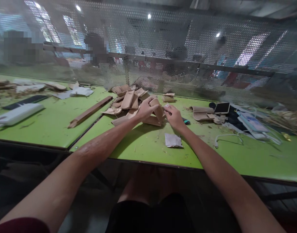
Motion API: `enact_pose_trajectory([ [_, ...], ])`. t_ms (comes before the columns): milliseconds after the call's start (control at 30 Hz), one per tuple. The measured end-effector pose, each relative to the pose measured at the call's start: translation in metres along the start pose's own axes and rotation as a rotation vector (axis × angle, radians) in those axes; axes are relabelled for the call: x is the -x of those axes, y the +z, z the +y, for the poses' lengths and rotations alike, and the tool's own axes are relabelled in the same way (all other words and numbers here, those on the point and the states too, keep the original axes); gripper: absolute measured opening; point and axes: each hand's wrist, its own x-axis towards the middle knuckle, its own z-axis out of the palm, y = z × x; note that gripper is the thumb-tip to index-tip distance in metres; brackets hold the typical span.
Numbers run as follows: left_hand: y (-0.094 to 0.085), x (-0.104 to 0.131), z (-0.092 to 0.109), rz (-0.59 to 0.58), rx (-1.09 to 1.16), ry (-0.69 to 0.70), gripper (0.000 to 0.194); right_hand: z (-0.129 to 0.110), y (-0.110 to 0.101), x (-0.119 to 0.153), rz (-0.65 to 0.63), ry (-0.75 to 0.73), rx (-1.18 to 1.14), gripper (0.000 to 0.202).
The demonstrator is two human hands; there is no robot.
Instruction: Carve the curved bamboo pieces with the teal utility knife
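My left hand (pixel 147 109) is closed around a tan, slightly curved piece that looks like bamboo (pixel 159 111), holding it tilted above the table. Close to its right edge, my right hand (pixel 174 117) pinches a small whitish folded scrap (pixel 167 105), which looks like paper or sandpaper. A pile of similar tan pieces (pixel 128 99) lies behind and left of my left hand. On the table in front of my right hand rests a creased pale paper square (pixel 173 140). A dark object with a teal end (pixel 186 121) lies just past my right wrist.
A long brown strip (pixel 90 111) and a white power strip (pixel 19 114) lie left. To the right are a curved tan trough piece (pixel 202 114), phones (pixel 252 121) and a white cable (pixel 228 135). A perforated metal screen (pixel 148 48) rises behind the green table (pixel 148 149); people are beyond it.
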Motion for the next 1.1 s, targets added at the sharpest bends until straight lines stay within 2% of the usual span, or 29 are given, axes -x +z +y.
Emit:
enact_pose_trajectory([
  [133,0.004,-0.002,-0.004,0.062,0.033,-0.027,0.022,0.0,-0.003,-0.004,0.054,-0.042,0.057,0.043],
  [233,0.01,-0.001,-0.006,0.085,-0.024,0.054,0.018,0.001,-0.009,-0.007,0.113,-0.071,0.081,0.044],
  [333,0.017,0.003,-0.01,-0.081,-0.108,0.169,0.02,0.005,-0.01,-0.008,0.074,-0.054,0.1,0.049],
  [400,0.022,0.005,-0.014,-0.156,-0.155,0.186,0.025,0.008,-0.008,-0.007,0.017,-0.044,0.118,0.052],
  [533,0.028,0.003,-0.021,-0.254,-0.252,0.109,0.03,0.009,-0.004,-0.005,-0.062,-0.048,0.172,0.057],
  [700,0.026,0.001,-0.026,-0.399,-0.24,0.087,0.022,-0.008,-0.006,-0.001,-0.101,-0.065,0.176,0.068],
  [867,0.023,0.001,-0.026,-0.447,-0.258,0.054,0.021,-0.026,-0.009,0.002,-0.183,-0.053,0.19,0.077],
  [1100,0.021,0.001,-0.022,-0.476,-0.259,0.09,0.024,-0.023,-0.014,0.001,-0.252,-0.019,0.319,0.046],
])
